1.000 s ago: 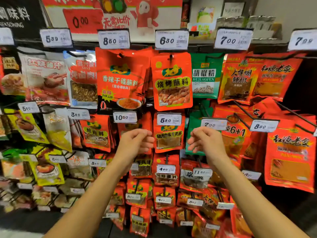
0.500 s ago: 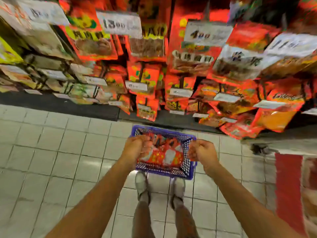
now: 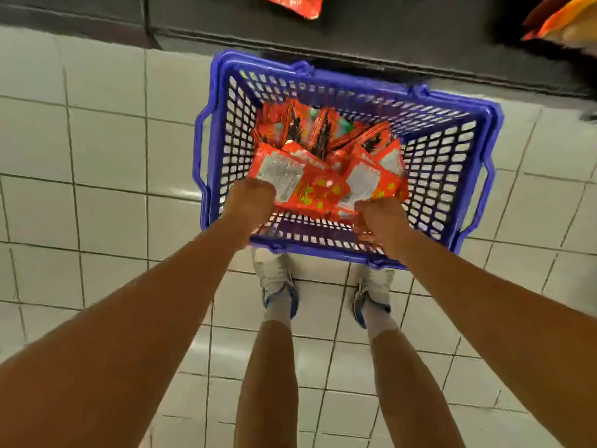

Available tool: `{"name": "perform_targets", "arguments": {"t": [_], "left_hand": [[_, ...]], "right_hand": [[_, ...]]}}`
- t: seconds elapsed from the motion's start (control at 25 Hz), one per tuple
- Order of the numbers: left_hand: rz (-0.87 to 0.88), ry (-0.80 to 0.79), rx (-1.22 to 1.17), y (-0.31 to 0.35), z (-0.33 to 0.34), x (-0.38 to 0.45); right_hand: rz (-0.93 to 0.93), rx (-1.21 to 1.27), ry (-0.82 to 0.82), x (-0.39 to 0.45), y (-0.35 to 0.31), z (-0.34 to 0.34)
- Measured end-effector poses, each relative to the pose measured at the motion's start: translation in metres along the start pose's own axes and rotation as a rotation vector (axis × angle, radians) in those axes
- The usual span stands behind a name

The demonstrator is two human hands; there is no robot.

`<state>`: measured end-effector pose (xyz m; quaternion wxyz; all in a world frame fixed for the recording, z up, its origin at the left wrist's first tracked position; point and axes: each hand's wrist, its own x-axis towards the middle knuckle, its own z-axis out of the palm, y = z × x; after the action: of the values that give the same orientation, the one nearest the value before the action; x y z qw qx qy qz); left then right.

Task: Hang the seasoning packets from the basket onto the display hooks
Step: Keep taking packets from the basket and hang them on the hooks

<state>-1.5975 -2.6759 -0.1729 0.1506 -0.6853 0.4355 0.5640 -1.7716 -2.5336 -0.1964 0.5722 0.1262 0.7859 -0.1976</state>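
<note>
We look straight down at a blue basket (image 3: 452, 150) that sits on the white tile floor (image 3: 97, 150); the basket is our landmark. Inside the basket lies a heap of red seasoning packets (image 3: 323, 169); some show white label backs and some show yellow marks; the picture is a bit blurry, so we cannot read them.

Our left hand (image 3: 253, 197) reaches into the near left part of the basket; its fingers are curled and it touches a packet with a white label (image 3: 284, 176); we cannot tell if it really grips that packet. Our right hand (image 3: 379, 218) reaches into the near right part of the basket; its fingers are curled too, right at the edge of the packets; we cannot tell if it holds one.

Just behind the near rim of the basket stand our two feet in white shoes (image 3: 277, 282) with blue trim. On the far side of the basket runs the dark base of the shelf (image 3: 355, 30); above that, at the top edge, the corner of a red hanging packet (image 3: 297, 4) peeks in.
</note>
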Motion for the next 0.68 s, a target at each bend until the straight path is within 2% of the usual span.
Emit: {"name": "perform_targets", "arguments": {"t": [0.08,0.16,0.28,0.36,0.44,0.52,0.6,0.64,0.68], "left_hand": [[0.146,0.111,0.272,-0.008,0.004,0.048],[0.209,0.189,0.414,-0.015,0.009,0.09],[0.254,0.317,0.429,-0.031,0.021,0.126],[0.372,0.335,0.418,-0.043,0.027,0.115],[0.573,0.212,0.424,-0.053,0.03,0.088],[0.774,-0.055,0.497,-0.058,0.031,0.057],[0.79,-0.327,0.545,-0.057,0.031,0.037],[0.749,-0.401,0.519,-0.051,0.029,0.033],[0.717,-0.396,0.469,-0.044,0.028,0.036]], "right_hand": [[0.027,0.037,-0.013,0.037,0.002,0.03],[0.022,0.078,-0.034,0.064,0.004,0.054],[0.032,0.238,-0.091,0.085,0.005,0.076],[0.083,0.343,-0.149,0.085,0.003,0.08],[0.181,0.418,-0.205,0.078,0.0,0.079],[0.261,0.471,-0.232,0.069,-0.004,0.076],[0.31,0.395,-0.209,0.062,-0.005,0.07],[0.323,0.317,-0.177,0.06,-0.003,0.064],[0.317,0.255,-0.146,0.059,0.0,0.058]]}}
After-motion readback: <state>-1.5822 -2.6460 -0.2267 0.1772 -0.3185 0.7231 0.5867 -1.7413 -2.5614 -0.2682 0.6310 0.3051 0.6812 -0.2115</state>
